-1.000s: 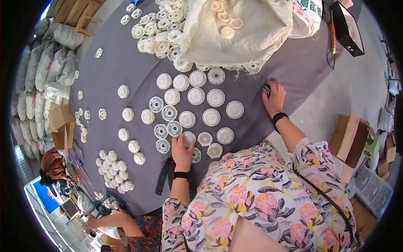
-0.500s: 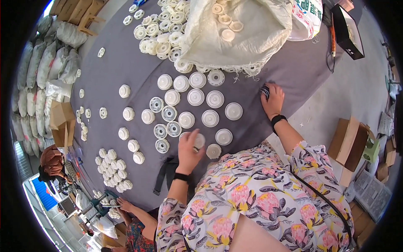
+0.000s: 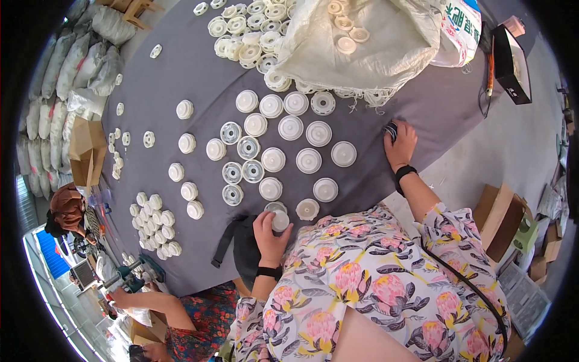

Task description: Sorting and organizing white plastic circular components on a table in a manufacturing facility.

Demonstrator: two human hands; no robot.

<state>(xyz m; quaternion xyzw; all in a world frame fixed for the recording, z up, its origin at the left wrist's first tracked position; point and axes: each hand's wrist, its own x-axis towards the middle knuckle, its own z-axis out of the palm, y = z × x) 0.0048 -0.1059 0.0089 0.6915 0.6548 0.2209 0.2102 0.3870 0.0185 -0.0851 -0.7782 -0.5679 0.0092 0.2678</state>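
Observation:
Close to my body, my left hand (image 3: 271,236) has its fingers curled around a small white round plastic part (image 3: 280,221). Just beyond it, a larger pale disc (image 3: 276,207) lies partly hidden. My right hand (image 3: 401,145) rests at the right of the cloth-covered table, closed on a dark rounded object with light stripes (image 3: 391,131), mostly covered by the fingers. Between the hands sit a scalloped white disc (image 3: 307,209) and several round white discs (image 3: 325,189). Grey-centred open rings (image 3: 232,195) lie to the left of these.
A white woven sack (image 3: 368,51) with loose rings (image 3: 250,54) beside it occupies the far side. Small white stacked parts (image 3: 155,226) cluster at left. A black box (image 3: 512,66) stands far right. A co-worker's arm (image 3: 157,303) reaches in at lower left.
My left hand has come nearer my body, leaving a white disc exposed where it was. My right hand keeps its place on the dark object. The co-worker's arm has shifted left. The view has moved slightly.

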